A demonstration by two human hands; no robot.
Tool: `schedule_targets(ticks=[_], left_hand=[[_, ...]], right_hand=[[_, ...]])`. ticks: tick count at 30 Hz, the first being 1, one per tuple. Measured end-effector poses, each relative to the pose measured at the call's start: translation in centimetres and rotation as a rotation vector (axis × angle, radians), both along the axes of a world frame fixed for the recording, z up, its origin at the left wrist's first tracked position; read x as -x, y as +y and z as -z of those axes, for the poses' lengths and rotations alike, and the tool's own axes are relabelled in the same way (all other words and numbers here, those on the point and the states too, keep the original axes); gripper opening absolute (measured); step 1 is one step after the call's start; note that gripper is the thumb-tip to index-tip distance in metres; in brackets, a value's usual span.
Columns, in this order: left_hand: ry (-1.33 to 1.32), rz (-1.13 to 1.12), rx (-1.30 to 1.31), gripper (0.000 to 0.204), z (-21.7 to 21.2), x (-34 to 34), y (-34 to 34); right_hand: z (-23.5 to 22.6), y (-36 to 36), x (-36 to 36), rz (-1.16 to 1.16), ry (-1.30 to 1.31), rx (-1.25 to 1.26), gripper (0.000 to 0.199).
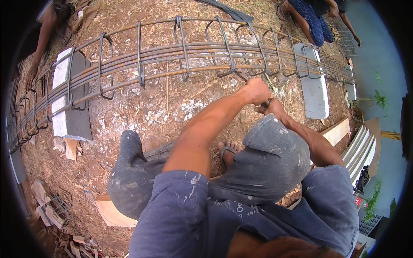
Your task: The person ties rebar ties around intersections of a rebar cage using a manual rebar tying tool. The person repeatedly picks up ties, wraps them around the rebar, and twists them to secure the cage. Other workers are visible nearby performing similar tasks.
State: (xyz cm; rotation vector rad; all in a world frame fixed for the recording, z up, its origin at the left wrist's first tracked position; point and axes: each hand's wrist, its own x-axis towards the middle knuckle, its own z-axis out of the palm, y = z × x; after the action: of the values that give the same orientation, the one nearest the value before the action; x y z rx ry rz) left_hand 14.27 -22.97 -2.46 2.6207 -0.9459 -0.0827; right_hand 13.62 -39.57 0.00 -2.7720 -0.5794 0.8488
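- Long metal cage (pixel 186 48): rests across two pale blocks (pixel 315 96);
- left hand (pixel 259 91): curled tight around a dark tool (pixel 241 75), just beside the cage's near bar; I can't tell if the tool's tip touches it;
- right hand (pixel 276 110): gripping the tool's other end, farther from the cage;
- another person's hand (pixel 32 76): near the cage's left end.

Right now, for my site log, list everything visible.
Rebar cage: one, rusty, across top
Blocks: at least three, white, under cage
Chips: many, white, on ground
Wood scraps: several, brown, lower left
Corrugated sheets: several, white, right
Wall: one, blue, right
Plants: several, green, by wall
Workers: at least two, dark clothing, upper corners
Hand tool: one, dark, upper centre
Trouser legs: two, grey, lower centre
Left hand: one, bare, on tool
Right hand: one, bare, beside left
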Motion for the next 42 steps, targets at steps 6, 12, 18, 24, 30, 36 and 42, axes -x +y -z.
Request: schedule_targets(ticks=[6,12,18,24,30,36,42], left_hand=[[-0.192,0.165,0.004,0.014,0.3,1.9,2.1],[-0.650,-0.014,0.383,0.016,5.2,3.1,1.3],[-0.179,-0.298,0.156,0.021,1.6,0.5,-1.2],[0.169,-0.206,-0.091,0.018,0.2,-1.6,-1.7],[0.162,0.112,-0.187,0.022,-2.2,-0.6,0.7],[-0.397,0.249,0.054,0.018,2.1,2.6,5.7],[0.274,0.242,-0.168,0.020,2.8,2.7,4.8]], right_hand=[[0.0,2.0,2.5,0.321,0.403,-0.049,0.040],[0.6,-1.0,-0.3,0.561,1.191,-0.529,0.039],[-4.1,-0.2,-0.8,-0.223,-0.341,0.036,0.059],[-1.1,-1.0,-4.3,-0.089,0.055,-0.017,0.048],[3.0,-2.7,-3.1,0.405,1.373,-0.398,0.046],[5.6,-1.2,2.5,0.625,1.742,-0.741,0.062],[0.1,1.3,3.4,0.012,0.346,-0.227,0.051]])
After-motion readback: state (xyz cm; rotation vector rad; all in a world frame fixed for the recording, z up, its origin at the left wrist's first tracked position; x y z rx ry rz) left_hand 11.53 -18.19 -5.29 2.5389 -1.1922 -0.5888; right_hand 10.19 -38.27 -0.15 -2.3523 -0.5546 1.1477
